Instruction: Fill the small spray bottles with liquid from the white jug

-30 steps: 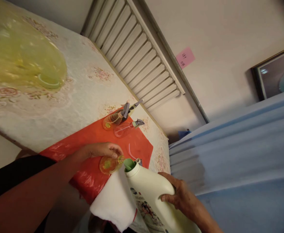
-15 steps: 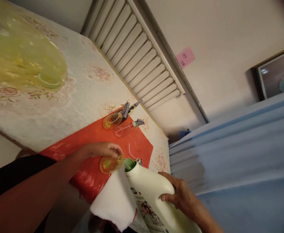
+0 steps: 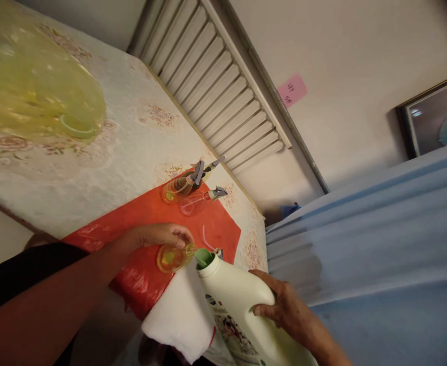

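My left hand (image 3: 168,235) is closed around the neck of a small clear spray bottle body (image 3: 170,259) with yellow liquid in it and no spray head on. My right hand (image 3: 286,307) grips the handle of a large pale-green detergent jug (image 3: 233,284), tilted toward the bottle. The jug's green pouring spout (image 3: 203,258) is right at the bottle's mouth. Behind the jug's neck, a loose spray head with its tube (image 3: 207,236) lies on the red plastic sheet (image 3: 150,213). Under the bottle and jug hangs a white cloth (image 3: 181,315).
Several spray bottles with grey triggers stand farther back, among them a clear one (image 3: 192,204) and a dark-toned one (image 3: 179,187). A big yellow transparent bag (image 3: 36,86) lies on the floral tablecloth (image 3: 124,127). A slatted rail (image 3: 215,76) and blue curtain (image 3: 379,244) border the table.
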Available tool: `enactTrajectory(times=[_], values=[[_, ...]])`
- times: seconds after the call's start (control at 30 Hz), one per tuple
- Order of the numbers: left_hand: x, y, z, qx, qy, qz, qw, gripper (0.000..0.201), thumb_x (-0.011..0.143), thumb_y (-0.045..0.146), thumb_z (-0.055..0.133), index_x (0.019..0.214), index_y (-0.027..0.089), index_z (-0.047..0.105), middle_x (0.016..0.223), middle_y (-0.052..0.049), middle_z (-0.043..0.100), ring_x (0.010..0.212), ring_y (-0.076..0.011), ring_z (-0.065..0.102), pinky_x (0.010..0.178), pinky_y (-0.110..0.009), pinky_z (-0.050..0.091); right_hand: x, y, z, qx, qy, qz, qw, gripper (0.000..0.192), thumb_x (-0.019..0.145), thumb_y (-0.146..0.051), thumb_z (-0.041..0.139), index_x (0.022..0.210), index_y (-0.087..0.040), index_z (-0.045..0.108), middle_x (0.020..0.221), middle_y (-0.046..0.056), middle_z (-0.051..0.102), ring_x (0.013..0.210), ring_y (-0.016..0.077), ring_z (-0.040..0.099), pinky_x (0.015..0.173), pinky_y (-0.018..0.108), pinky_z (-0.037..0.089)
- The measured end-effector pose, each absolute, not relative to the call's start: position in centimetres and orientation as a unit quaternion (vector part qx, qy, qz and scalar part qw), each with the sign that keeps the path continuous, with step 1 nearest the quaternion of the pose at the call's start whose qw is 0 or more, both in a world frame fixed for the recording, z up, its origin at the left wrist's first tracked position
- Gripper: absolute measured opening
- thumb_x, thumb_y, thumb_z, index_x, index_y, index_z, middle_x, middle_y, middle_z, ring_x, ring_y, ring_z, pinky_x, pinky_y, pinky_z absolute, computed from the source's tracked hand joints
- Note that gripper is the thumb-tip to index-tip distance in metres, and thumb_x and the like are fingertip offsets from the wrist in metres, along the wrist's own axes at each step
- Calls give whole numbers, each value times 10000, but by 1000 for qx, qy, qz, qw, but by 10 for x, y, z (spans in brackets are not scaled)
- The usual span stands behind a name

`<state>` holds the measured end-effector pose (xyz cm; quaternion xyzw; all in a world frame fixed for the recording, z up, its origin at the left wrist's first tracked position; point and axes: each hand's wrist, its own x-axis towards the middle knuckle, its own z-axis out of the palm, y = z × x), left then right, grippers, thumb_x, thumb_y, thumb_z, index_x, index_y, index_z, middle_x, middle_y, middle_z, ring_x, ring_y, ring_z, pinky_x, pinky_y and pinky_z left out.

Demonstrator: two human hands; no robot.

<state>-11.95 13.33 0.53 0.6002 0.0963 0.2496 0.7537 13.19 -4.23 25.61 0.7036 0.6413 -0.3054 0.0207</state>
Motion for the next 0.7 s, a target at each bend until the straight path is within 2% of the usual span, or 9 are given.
enactTrajectory(times=[0.27,0.7], values=[[-118,135,-1,592,91,251,760,404,733,396,747,1084,211,668,1089,-41,694,1027,-236,622,895,-308,467,132,-42,257,700,643,-309,22,606,735,-497,759,1255,-230,599,835,-11,640,645,132,519,562,210,451],[-118,134,1,589,88,254,762,391,733,377,749,1072,200,668,1076,-42,691,1017,-229,622,892,-298,463,132,-42,256,701,639,-315,24,596,739,-485,757,1256,-237,594,835,-12,645,618,123,498,515,197,414]])
